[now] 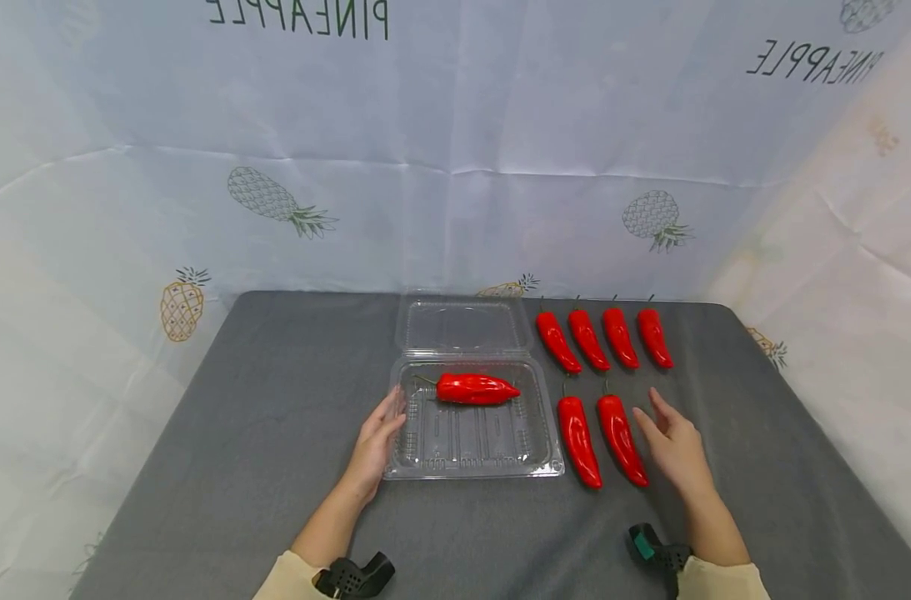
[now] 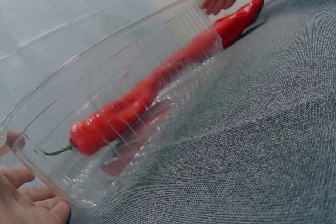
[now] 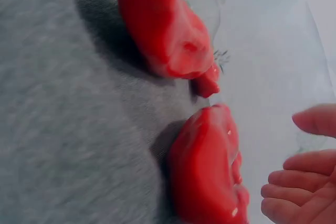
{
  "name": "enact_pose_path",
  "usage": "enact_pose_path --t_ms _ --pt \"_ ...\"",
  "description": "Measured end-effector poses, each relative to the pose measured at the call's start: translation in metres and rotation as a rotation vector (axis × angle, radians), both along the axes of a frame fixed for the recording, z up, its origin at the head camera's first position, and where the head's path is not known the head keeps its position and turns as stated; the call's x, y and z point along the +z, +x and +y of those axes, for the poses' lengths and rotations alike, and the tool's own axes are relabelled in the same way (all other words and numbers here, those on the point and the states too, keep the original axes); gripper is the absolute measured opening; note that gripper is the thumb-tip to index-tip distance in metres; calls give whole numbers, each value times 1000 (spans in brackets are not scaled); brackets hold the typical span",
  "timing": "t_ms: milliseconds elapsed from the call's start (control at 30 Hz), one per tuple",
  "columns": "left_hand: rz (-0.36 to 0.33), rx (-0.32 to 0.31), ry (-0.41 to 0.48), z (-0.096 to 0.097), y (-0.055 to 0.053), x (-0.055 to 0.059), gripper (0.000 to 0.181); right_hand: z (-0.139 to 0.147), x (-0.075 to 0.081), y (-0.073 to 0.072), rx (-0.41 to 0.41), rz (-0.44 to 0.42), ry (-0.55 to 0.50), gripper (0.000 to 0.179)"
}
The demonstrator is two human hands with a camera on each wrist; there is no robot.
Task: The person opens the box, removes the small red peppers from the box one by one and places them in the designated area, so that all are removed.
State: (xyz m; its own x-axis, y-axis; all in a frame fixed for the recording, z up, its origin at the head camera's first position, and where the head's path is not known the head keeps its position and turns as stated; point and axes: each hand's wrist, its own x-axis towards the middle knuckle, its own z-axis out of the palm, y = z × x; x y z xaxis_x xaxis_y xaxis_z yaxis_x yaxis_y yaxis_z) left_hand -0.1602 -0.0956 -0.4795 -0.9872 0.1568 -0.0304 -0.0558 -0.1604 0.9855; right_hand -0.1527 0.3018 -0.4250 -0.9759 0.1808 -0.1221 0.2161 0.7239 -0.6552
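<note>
A clear plastic box (image 1: 473, 473) stands on the grey table with its hinged lid (image 1: 463, 327) laid back. Inside it, one red chili pepper (image 1: 476, 389) lies crosswise near the hinge, green stem to the left. My left hand (image 1: 376, 446) touches the box's left side with fingers extended; in the left wrist view its fingertips (image 2: 58, 211) meet the wall low down. To the right, my right hand (image 1: 678, 446) hovers with thumb and fingers spread and nothing in it. Nearest it is a red pepper (image 1: 622, 439), with another pepper (image 1: 578, 442) between that one and the box.
A back row of several red peppers (image 1: 618, 337) lies right of the lid, stems pointing away. Behind the grey table (image 1: 312, 350) hangs a pale curtain (image 1: 455, 225) with printed pineapples. Black wrist devices (image 1: 353, 577) sit on both forearms.
</note>
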Motion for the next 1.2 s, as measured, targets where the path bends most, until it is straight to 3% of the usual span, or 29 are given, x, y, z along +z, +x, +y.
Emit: enact_pose_path --t_ms 467,867,1200 --pt "6 1 -4 1 1 1 57 -31 26 -26 139 115 -2 61" --pt "19 0 -8 1 1 0 57 -72 53 -57 302 198 -95 57" --pt "5 7 -11 0 0 0 57 -110 56 -75 489 174 -90 50"
